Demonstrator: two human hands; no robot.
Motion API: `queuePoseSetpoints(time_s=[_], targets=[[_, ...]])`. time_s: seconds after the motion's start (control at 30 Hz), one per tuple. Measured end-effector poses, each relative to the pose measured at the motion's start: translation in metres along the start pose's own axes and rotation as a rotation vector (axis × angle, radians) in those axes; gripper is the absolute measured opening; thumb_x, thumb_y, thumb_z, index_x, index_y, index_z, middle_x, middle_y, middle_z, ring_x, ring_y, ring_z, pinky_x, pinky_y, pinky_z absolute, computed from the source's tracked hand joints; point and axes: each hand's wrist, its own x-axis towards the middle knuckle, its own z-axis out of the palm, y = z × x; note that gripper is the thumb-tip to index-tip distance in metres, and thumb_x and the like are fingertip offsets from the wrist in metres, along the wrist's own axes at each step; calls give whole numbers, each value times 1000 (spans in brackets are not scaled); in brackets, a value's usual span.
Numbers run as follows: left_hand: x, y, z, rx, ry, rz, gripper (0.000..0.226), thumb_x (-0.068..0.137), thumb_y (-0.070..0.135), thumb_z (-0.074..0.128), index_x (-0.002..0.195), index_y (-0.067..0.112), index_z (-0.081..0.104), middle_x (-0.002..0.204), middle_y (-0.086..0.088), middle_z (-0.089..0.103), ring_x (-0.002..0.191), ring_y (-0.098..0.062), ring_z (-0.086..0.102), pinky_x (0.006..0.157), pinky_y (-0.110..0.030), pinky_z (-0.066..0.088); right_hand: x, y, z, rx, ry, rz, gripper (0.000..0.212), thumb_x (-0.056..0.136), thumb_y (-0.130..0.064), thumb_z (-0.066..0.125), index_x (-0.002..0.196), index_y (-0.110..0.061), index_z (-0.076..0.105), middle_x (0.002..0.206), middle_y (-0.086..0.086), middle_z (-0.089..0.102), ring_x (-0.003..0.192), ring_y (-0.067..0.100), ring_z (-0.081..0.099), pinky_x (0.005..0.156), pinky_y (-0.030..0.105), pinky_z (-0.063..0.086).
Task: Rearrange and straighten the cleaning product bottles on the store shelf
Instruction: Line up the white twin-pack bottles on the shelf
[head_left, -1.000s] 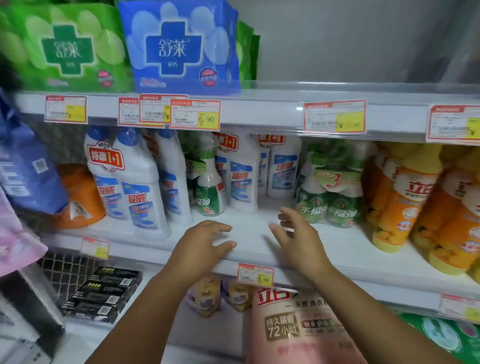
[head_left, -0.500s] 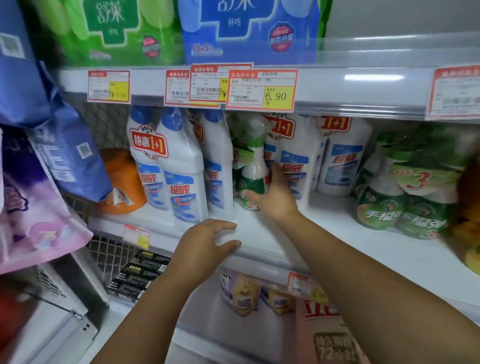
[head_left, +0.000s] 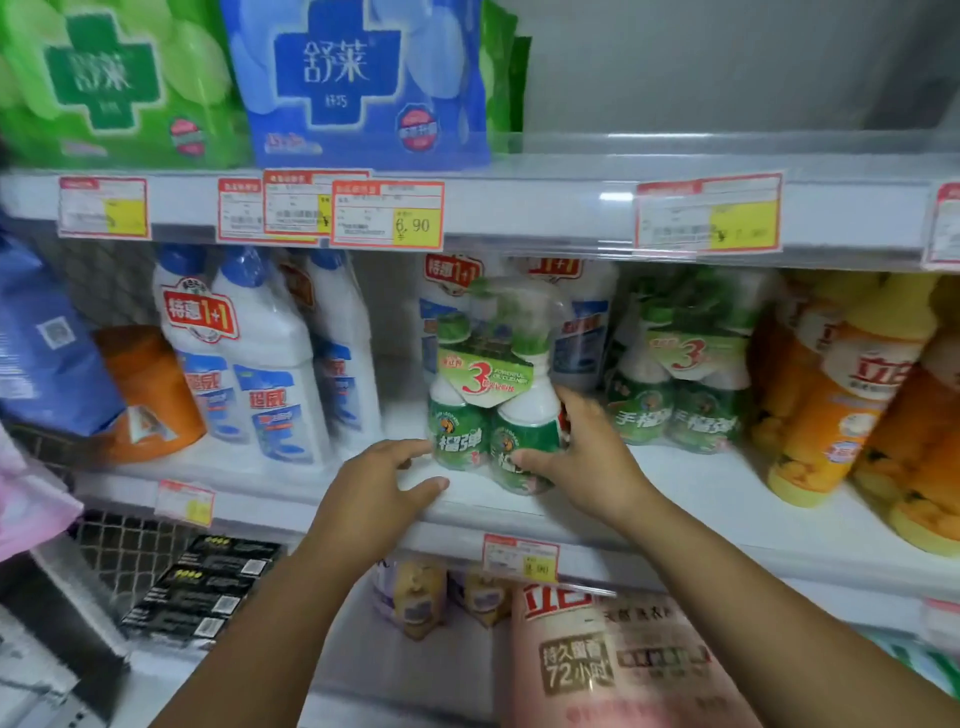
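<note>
Right-hand fingers (head_left: 524, 460) now gripping green bottle pack (head_left: 493, 410), pulled forward to shelf (head_left: 675, 499) front

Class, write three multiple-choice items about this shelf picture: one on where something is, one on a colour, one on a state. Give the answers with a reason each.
1. Where does the green shrink-wrapped bottle pack being handled stand?
A. near the front edge of the middle shelf
B. on the top shelf
C. on the floor

2. What colour are the caps of the white bottles at the left?
A. red
B. blue
C. yellow

3. What is the right hand doing?
A. hanging free
B. pressing a price tag
C. gripping the green pack

Answers: 1 A, the pack sits by the shelf edge. 2 B, blue caps top them. 3 C, thumb and fingers wrap the pack, while the left hand rests by its base.
</note>
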Motion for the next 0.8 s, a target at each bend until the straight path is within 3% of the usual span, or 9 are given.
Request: queuePoseSetpoints(time_s=[0.13,0.33,0.53,0.67,0.8], targets=[[4,33,30,-28,-60,61,62,77,39,71,133,27,47,132,6,53,110,-7,54,91,-25,42,-42,20,-57,42,-14,51,71,72,-25,80,133,-32,44,124,-8,54,110,10,54,94,27,44],[0,89,84,-154,-218,185,82,76,44,71,143,34,25,139,10,47,124,-7,46,100,-29,40,-74,47,-110,88,109,175,70,76,-9,76,134,-17,38,124,-3,54,113,12,53,98,31,45],[7,121,122,-237,-195,214,70,76,37,72,135,35,34,129,9,55,112,-7,55,96,-37,47,-82,71,-130,-106,304,198,62,78,-18,74,133,-21,45,123,-3,56,112,15,54,92,31,46],[14,125,131,-228,-161,204,72,73,39,74,134,30,38,131,4,47,110,-10,55,96,-36,46,-80,79,-132,-181,400,255,69,78,-24,75,139,-21,42,130,7,51,115,24,54,97,39,46],[18,128,133,-340,-246,190,78,71,36,76,137,32,34,132,9,42,111,-5,49,96,-28,42,-79,80,-131,-168,403,245,62,77,-27,75,132,-26,46,125,0,57,111,19,56,92,39,49]])
